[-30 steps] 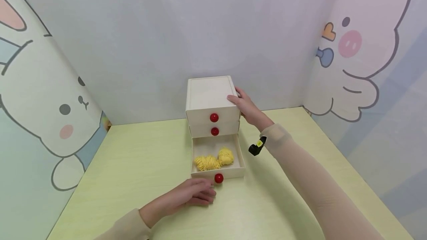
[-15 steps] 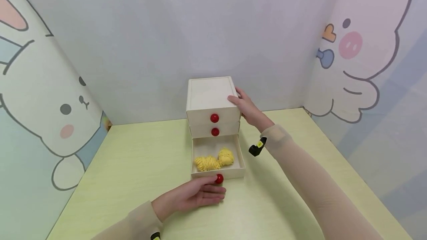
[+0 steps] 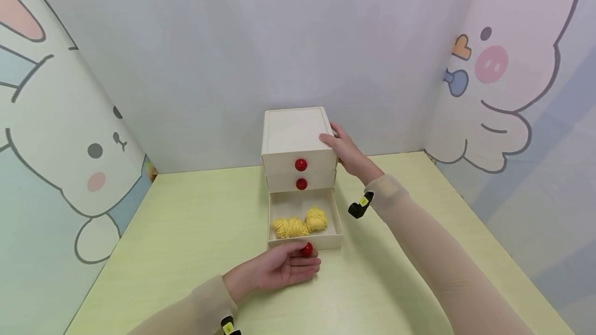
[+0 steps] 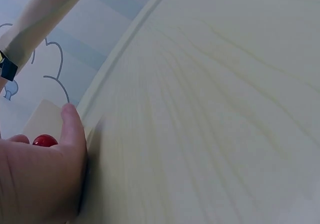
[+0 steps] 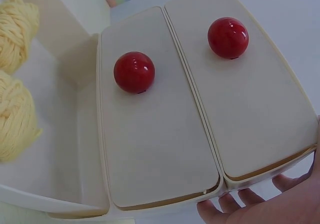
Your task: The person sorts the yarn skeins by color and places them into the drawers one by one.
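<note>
A white drawer cabinet [image 3: 295, 131] stands against the back wall, with red ball knobs on its drawers. Its bottom drawer [image 3: 285, 201] is pulled out and holds two yellow yarn bundles [image 3: 316, 218], also in the right wrist view. My left hand [image 3: 274, 268] has the bottom drawer's red knob [image 3: 307, 249] between thumb and forefinger; its other fingers stretch out below. In the left wrist view the same knob [image 4: 45, 140] shows beyond the thumb. My right hand [image 3: 346, 151] rests on the cabinet's right side, thumb on the top edge, fingertips against the side wall.
The upper two drawers, with red knobs [image 5: 134, 72], are closed. Pale wood-grain tabletop [image 3: 205, 211] spreads around the cabinet. Cloth panels with a cartoon rabbit [image 3: 70, 154] and a pig-nosed figure [image 3: 512, 66] border the left and right.
My left hand has moved right and turned palm up, bringing its thumb and forefinger to the bottom knob. The right hand stays on the cabinet; the drawer looks unmoved.
</note>
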